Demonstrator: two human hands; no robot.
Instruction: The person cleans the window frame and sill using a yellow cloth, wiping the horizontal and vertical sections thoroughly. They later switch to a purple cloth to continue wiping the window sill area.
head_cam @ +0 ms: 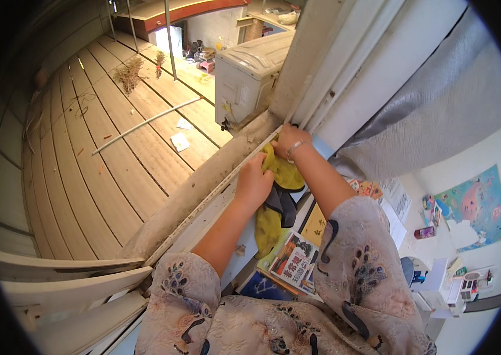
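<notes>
A yellow-green cloth with dark grey parts (287, 175) hangs bunched between my two hands over the inner side of a window sill. My left hand (254, 179) grips a fold of it near the sliding track (206, 205). Farther along, at the corner where the track meets the upright window frame (310, 91), my right hand (290, 141) presses the cloth's upper end; its fingertips are partly hidden. A bracelet circles the right wrist. The cloth's lower end drapes down beside a stack of books (295, 262).
Outside lie a planked surface (144, 177), a long pale pole (144, 126) and an air-conditioner outdoor unit (250, 71). A silvery curtain (428, 111) hangs at right. Sliding window panels (73, 284) stand at lower left. Papers (394, 204) lie beyond my right arm.
</notes>
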